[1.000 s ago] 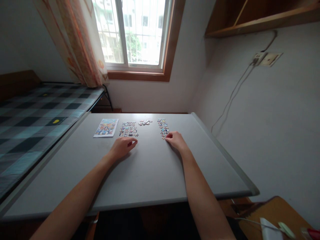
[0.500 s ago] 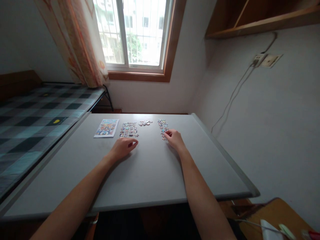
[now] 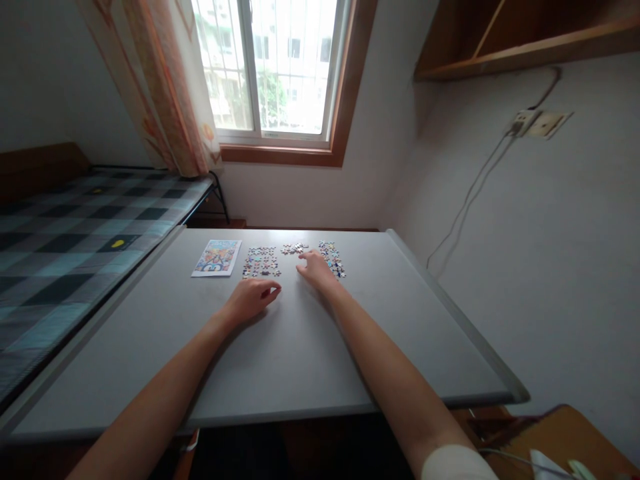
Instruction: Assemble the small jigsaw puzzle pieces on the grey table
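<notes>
Near the upper centre of the table (image 3: 280, 360), puzzle pieces are laid out in a wide block (image 3: 261, 262), a small pile (image 3: 295, 249) and a narrow block (image 3: 334, 257). The right hand (image 3: 309, 265) is held just below the pile, thumb and fingers parted; no piece can be seen between them. The left hand (image 3: 253, 297) is rested below the wide block, its fingers curled; whether anything is pinched cannot be told.

A piece is best lifted singly, by its edges, with the wrist kept clear of the narrow block. The pile is stretched roughly sideways; the narrow block's long axis is run from upper left to lower right, away from the window (image 3: 265, 73). Which way single pieces are pointed cannot be made out.
</notes>
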Motion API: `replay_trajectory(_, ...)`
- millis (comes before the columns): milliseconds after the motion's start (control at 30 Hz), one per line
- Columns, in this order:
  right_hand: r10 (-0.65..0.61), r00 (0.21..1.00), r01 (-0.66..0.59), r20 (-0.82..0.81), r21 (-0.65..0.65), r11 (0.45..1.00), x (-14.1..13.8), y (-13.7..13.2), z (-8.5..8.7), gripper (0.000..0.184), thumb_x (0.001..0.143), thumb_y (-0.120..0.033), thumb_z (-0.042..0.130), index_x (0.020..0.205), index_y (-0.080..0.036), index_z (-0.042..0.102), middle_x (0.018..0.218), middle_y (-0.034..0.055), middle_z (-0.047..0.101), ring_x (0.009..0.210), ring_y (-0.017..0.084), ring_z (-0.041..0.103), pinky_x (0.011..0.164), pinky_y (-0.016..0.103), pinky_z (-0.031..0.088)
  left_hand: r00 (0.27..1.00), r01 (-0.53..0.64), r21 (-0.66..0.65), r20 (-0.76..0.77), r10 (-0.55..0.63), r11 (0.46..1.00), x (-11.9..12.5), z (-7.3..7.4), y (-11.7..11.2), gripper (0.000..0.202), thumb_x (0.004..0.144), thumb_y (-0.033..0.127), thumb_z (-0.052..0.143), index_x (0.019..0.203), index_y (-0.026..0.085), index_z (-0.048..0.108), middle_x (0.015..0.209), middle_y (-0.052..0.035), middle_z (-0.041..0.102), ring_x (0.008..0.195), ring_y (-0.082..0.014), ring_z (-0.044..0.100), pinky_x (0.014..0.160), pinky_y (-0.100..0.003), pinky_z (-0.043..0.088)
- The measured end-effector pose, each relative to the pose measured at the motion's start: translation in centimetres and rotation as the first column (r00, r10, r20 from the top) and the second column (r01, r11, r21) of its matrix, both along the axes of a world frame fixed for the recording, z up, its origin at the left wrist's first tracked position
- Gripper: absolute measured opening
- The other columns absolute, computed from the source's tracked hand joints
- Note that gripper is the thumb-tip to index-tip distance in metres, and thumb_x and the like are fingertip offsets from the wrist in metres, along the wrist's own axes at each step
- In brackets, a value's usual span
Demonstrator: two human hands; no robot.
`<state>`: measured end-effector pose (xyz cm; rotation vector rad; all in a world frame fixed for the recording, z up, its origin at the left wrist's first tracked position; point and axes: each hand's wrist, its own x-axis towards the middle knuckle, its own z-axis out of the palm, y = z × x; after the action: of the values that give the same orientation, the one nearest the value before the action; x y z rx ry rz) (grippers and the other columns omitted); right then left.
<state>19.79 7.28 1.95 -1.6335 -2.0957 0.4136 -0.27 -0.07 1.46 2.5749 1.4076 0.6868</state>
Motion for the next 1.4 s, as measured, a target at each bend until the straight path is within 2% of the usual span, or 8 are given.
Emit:
replay_trajectory(200,-0.174,0.980,0.184,0.099,-0.103,0.978,-1.1,3.3,0.0,0.039,0.088,-0.019,0.048,0.126,-0.013,0.053,0.116,0.0156,0.060,0.108,0.022,0.057,0.092,0.028,0.042,1.000,-0.007,-0.010,0.004,0.007,1.000,0.0,-0.2,0.1,0.022,0.088,0.031,0.051,0.089,0.022,0.071,0.062,0.0013,0.063,0.056,-0.0098,0.053,0.060,-0.021,0.035)
replay_trajectory(333,-0.141,0.969,0.178,0.205,-0.178,0.968,-1.0,4.9,0.8,0.046,0.084,-0.010,0.049,0.131,-0.014,0.049,0.118,0.0167,0.061,0.109,0.024,0.058,0.091,0.028,0.042,1.000,-0.003,-0.018,-0.014,0.002,1.000,0.1,-0.2,0.1,0.024,0.089,0.033,0.050,0.088,0.022,0.071,0.064,0.0009,0.065,0.058,-0.0106,0.055,0.061,-0.021,0.035)
replay_trajectory(467,-0.106,0.957,0.170,0.271,-0.224,0.960,-1.1,5.1,1.3,0.039,0.080,-0.006,0.052,0.117,-0.011,0.061,0.114,0.0206,0.063,0.106,0.027,0.061,0.086,0.030,0.045,1.000,0.014,-0.025,-0.021,-0.014,1.000,0.3,0.0,0.0,0.025,0.089,0.033,0.049,0.089,0.022,0.072,0.065,0.0003,0.066,0.060,-0.0112,0.056,0.061,-0.022,0.035)
replay_trajectory(600,-0.078,0.943,0.160,0.325,-0.232,0.959,-1.3,4.2,1.5,0.037,0.078,-0.004,0.053,0.113,-0.009,0.063,0.112,0.0238,0.063,0.103,0.030,0.062,0.081,0.031,0.047,0.999,0.032,-0.019,-0.026,-0.033,0.999,0.4,0.1,-0.1,0.025,0.089,0.032,0.049,0.089,0.022,0.071,0.064,0.0007,0.065,0.059,-0.0110,0.055,0.059,-0.022,0.034)
replay_trajectory(767,-0.070,0.931,0.150,0.358,-0.203,0.968,-0.9,2.2,2.2,0.032,0.079,-0.003,0.052,0.107,-0.009,0.066,0.107,0.0236,0.065,0.102,0.029,0.063,0.079,0.030,0.047,0.999,0.034,-0.032,-0.018,-0.034,0.999,0.4,0.0,-0.2,0.025,0.089,0.032,0.049,0.089,0.023,0.071,0.064,0.0013,0.064,0.059,-0.0108,0.055,0.059,-0.022,0.034)
replay_trajectory(1000,-0.069,0.928,0.143,0.367,-0.177,0.974,-0.1,-1.1,3.0,0.026,0.081,-0.009,0.053,0.100,-0.012,0.069,0.104,0.0214,0.067,0.097,0.028,0.065,0.077,0.031,0.047,0.999,0.042,-0.034,-0.019,-0.043,0.999,0.4,0.0,-0.1,0.026,0.089,0.033,0.048,0.089,0.023,0.071,0.066,0.0003,0.066,0.061,-0.0118,0.057,0.060,-0.022,0.035)
replay_trajectory(1300,-0.105,0.957,0.142,0.271,-0.122,0.982,0.6,-4.1,1.8,0.017,0.080,-0.015,0.056,0.089,-0.019,0.070,0.097,0.0130,0.070,0.091,0.023,0.065,0.075,0.029,0.046,0.999,0.019,-0.053,-0.037,-0.021,0.998,0.4,0.1,-0.2,0.024,0.089,0.032,0.049,0.090,0.023,0.071,0.066,0.0009,0.065,0.060,-0.0110,0.055,0.060,-0.021,0.035)
replay_trajectory(1400,-0.123,0.974,0.146,0.192,-0.109,0.983,1.0,-4.6,1.1,0.018,0.081,-0.021,0.058,0.096,-0.019,0.068,0.095,0.0104,0.070,0.090,0.021,0.064,0.076,0.028,0.045,0.999,0.016,-0.054,-0.045,-0.018,0.998,0.4,0.0,-0.1,0.024,0.089,0.032,0.049,0.090,0.023,0.071,0.065,0.0011,0.065,0.059,-0.0111,0.055,0.060,-0.022,0.035)
